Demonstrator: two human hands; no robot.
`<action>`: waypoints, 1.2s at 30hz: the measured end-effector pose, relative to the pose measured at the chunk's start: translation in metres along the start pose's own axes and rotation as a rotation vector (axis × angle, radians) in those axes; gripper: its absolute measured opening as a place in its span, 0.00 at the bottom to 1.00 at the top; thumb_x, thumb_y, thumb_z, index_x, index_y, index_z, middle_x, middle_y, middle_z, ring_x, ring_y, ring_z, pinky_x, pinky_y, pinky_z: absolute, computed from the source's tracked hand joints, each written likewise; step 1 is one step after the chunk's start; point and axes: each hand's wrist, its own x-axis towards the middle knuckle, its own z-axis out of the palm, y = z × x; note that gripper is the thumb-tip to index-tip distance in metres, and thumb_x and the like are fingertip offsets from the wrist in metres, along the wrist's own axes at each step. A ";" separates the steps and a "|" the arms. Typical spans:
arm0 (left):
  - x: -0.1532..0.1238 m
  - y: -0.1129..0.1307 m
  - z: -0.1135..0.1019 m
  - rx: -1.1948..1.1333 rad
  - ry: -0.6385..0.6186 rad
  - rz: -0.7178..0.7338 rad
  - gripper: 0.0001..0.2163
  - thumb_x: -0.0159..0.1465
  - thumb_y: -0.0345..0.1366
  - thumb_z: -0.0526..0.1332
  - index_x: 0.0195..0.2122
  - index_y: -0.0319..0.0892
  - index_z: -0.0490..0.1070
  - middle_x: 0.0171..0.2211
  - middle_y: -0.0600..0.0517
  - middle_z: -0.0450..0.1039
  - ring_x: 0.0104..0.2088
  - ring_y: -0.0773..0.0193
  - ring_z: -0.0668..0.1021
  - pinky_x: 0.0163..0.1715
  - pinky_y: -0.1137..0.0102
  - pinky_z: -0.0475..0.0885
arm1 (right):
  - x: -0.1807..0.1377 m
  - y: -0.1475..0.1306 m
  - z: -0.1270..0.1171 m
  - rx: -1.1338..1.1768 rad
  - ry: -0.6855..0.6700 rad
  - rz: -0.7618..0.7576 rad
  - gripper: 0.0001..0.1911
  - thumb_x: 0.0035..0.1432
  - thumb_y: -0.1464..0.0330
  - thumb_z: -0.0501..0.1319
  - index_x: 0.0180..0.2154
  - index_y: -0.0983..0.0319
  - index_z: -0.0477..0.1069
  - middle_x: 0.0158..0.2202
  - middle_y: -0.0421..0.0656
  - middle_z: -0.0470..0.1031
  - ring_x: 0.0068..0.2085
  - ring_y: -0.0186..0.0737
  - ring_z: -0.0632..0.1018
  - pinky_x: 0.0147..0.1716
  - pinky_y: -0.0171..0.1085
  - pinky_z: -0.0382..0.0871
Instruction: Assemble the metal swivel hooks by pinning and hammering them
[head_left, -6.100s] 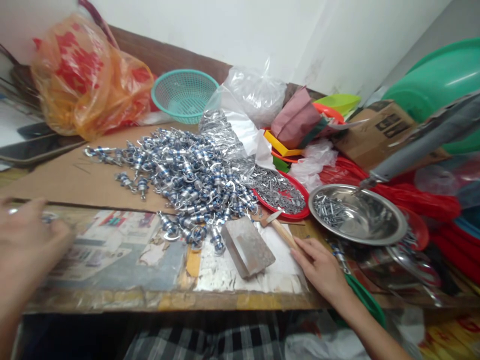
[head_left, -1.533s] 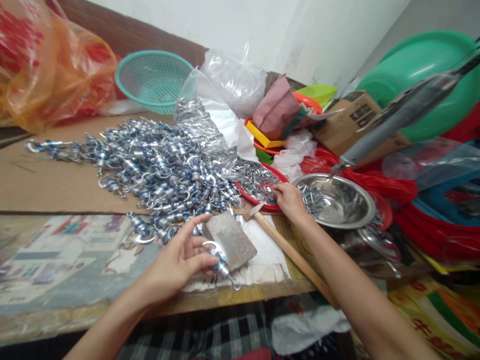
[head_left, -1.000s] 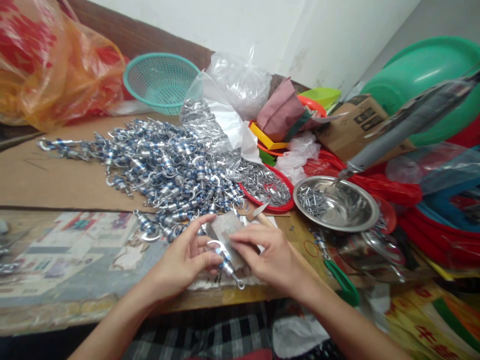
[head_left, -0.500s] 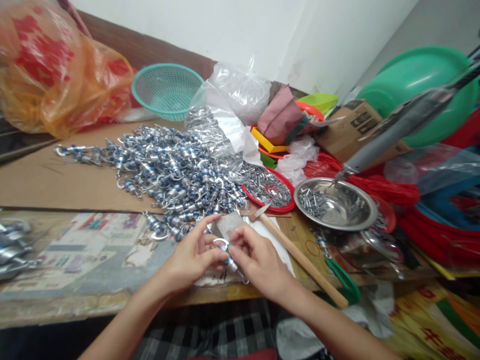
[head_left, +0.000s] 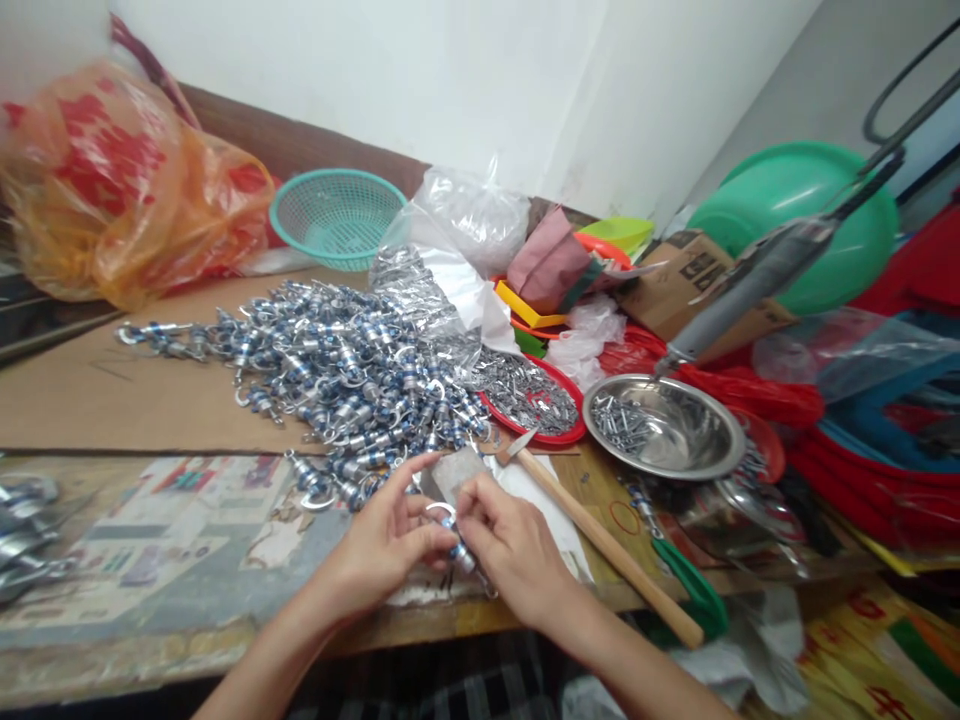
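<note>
So, hooked pc [head_left: 463, 557] is btwn L fingers [head_left: 430, 542] & R fingers [head_left: 478, 535].

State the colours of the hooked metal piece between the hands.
Silver and blue; the hooked metal piece, partly hidden, shows in the head view.

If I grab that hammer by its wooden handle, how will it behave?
The hammer will probably feel head-heavy: its head looks partly metal, its handle wooden. The straight handle should stay stiff. Its butt seems to overhang the bench edge, so a bump might swing it.
</note>
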 end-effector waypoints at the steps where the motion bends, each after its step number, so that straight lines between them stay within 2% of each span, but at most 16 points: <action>1: 0.000 0.000 0.000 0.001 0.004 -0.001 0.36 0.47 0.31 0.67 0.56 0.42 0.50 0.24 0.58 0.70 0.23 0.67 0.73 0.23 0.71 0.70 | 0.000 0.005 -0.003 0.065 0.024 -0.002 0.03 0.57 0.68 0.52 0.32 0.59 0.63 0.22 0.35 0.67 0.24 0.35 0.70 0.24 0.31 0.59; 3: 0.000 0.001 0.001 0.001 0.018 -0.003 0.37 0.47 0.31 0.67 0.55 0.42 0.50 0.24 0.58 0.70 0.23 0.66 0.74 0.23 0.70 0.70 | -0.001 0.023 -0.015 0.123 0.183 -0.017 0.07 0.57 0.64 0.52 0.36 0.59 0.62 0.25 0.38 0.69 0.27 0.36 0.71 0.26 0.33 0.63; 5: 0.000 0.001 0.001 -0.006 0.028 0.006 0.37 0.46 0.30 0.67 0.56 0.42 0.50 0.24 0.58 0.70 0.23 0.66 0.74 0.23 0.70 0.71 | -0.004 0.050 -0.030 -0.013 0.400 -0.004 0.12 0.56 0.62 0.54 0.41 0.61 0.63 0.33 0.44 0.71 0.34 0.41 0.74 0.33 0.38 0.67; 6: 0.001 0.001 0.001 -0.010 0.032 0.013 0.37 0.46 0.30 0.67 0.56 0.41 0.49 0.24 0.58 0.69 0.23 0.66 0.74 0.23 0.70 0.71 | -0.006 0.064 -0.038 -0.136 0.452 0.025 0.15 0.54 0.62 0.55 0.42 0.62 0.63 0.37 0.47 0.72 0.38 0.44 0.74 0.38 0.41 0.67; 8: 0.001 0.002 0.001 -0.011 0.039 0.026 0.38 0.47 0.29 0.67 0.56 0.41 0.49 0.24 0.59 0.69 0.22 0.66 0.74 0.23 0.70 0.71 | -0.012 0.091 -0.050 -0.319 0.377 0.105 0.18 0.52 0.62 0.58 0.44 0.63 0.66 0.42 0.51 0.72 0.43 0.50 0.73 0.42 0.47 0.66; 11: 0.002 0.002 0.002 -0.003 0.055 0.018 0.39 0.46 0.28 0.66 0.57 0.40 0.48 0.23 0.59 0.70 0.22 0.67 0.74 0.22 0.71 0.71 | -0.022 0.109 -0.057 -0.294 0.196 0.199 0.15 0.53 0.63 0.57 0.42 0.63 0.70 0.38 0.49 0.76 0.39 0.49 0.76 0.39 0.46 0.69; 14: 0.002 0.003 0.002 -0.002 0.062 0.003 0.39 0.45 0.27 0.67 0.58 0.40 0.49 0.23 0.58 0.71 0.22 0.67 0.74 0.22 0.72 0.71 | -0.034 0.093 -0.057 -0.180 0.240 0.140 0.15 0.53 0.63 0.58 0.42 0.62 0.70 0.39 0.47 0.77 0.38 0.47 0.78 0.38 0.43 0.71; 17: 0.002 0.003 0.003 0.006 0.077 0.001 0.39 0.45 0.29 0.67 0.57 0.41 0.50 0.23 0.58 0.71 0.22 0.67 0.74 0.22 0.72 0.71 | -0.050 0.062 -0.060 -0.174 0.248 -0.066 0.18 0.57 0.66 0.57 0.50 0.57 0.68 0.46 0.46 0.75 0.45 0.46 0.76 0.42 0.41 0.72; 20: 0.001 0.004 0.004 0.017 0.094 -0.003 0.39 0.45 0.30 0.68 0.57 0.42 0.50 0.23 0.59 0.71 0.21 0.67 0.75 0.22 0.72 0.70 | -0.066 0.039 -0.063 -0.205 0.219 -0.261 0.25 0.59 0.72 0.55 0.57 0.49 0.59 0.49 0.42 0.73 0.48 0.41 0.75 0.44 0.37 0.71; 22: 0.001 0.004 0.004 0.025 0.102 0.000 0.40 0.45 0.30 0.68 0.58 0.42 0.50 0.23 0.59 0.71 0.21 0.67 0.75 0.22 0.72 0.71 | -0.073 0.034 -0.062 -0.215 0.238 -0.322 0.30 0.59 0.75 0.54 0.60 0.47 0.53 0.48 0.41 0.73 0.46 0.39 0.76 0.42 0.35 0.72; 24: 0.001 0.005 0.005 0.030 0.112 0.004 0.40 0.44 0.29 0.68 0.58 0.41 0.50 0.22 0.59 0.72 0.20 0.67 0.74 0.21 0.72 0.71 | -0.077 0.035 -0.059 -0.254 0.184 -0.319 0.31 0.59 0.76 0.53 0.60 0.47 0.52 0.44 0.42 0.75 0.41 0.39 0.77 0.38 0.34 0.73; 27: 0.002 0.005 0.005 0.036 0.124 0.007 0.40 0.44 0.29 0.68 0.58 0.39 0.50 0.21 0.58 0.72 0.19 0.67 0.74 0.20 0.72 0.71 | -0.079 0.038 -0.053 -0.305 0.077 -0.266 0.28 0.59 0.76 0.52 0.60 0.50 0.56 0.41 0.43 0.75 0.37 0.39 0.78 0.35 0.35 0.74; 31: 0.001 0.007 0.006 0.052 0.115 0.012 0.39 0.45 0.29 0.67 0.58 0.39 0.50 0.22 0.58 0.73 0.20 0.68 0.74 0.21 0.73 0.71 | -0.078 0.036 -0.049 -0.279 0.118 -0.255 0.27 0.60 0.75 0.51 0.60 0.51 0.55 0.41 0.44 0.75 0.38 0.39 0.78 0.36 0.36 0.73; 34: 0.000 0.008 0.005 0.072 0.113 0.002 0.38 0.46 0.30 0.67 0.57 0.39 0.52 0.22 0.57 0.73 0.21 0.67 0.75 0.21 0.72 0.71 | -0.066 0.041 -0.050 -0.226 0.086 -0.186 0.24 0.59 0.73 0.53 0.57 0.53 0.61 0.41 0.44 0.76 0.39 0.40 0.78 0.37 0.37 0.73; 36: -0.001 0.008 0.004 0.094 0.125 -0.012 0.35 0.46 0.31 0.68 0.55 0.38 0.56 0.23 0.56 0.74 0.23 0.66 0.76 0.24 0.71 0.72 | -0.052 0.053 -0.052 -0.130 0.174 -0.121 0.22 0.57 0.70 0.56 0.55 0.56 0.65 0.46 0.45 0.75 0.44 0.42 0.76 0.43 0.40 0.72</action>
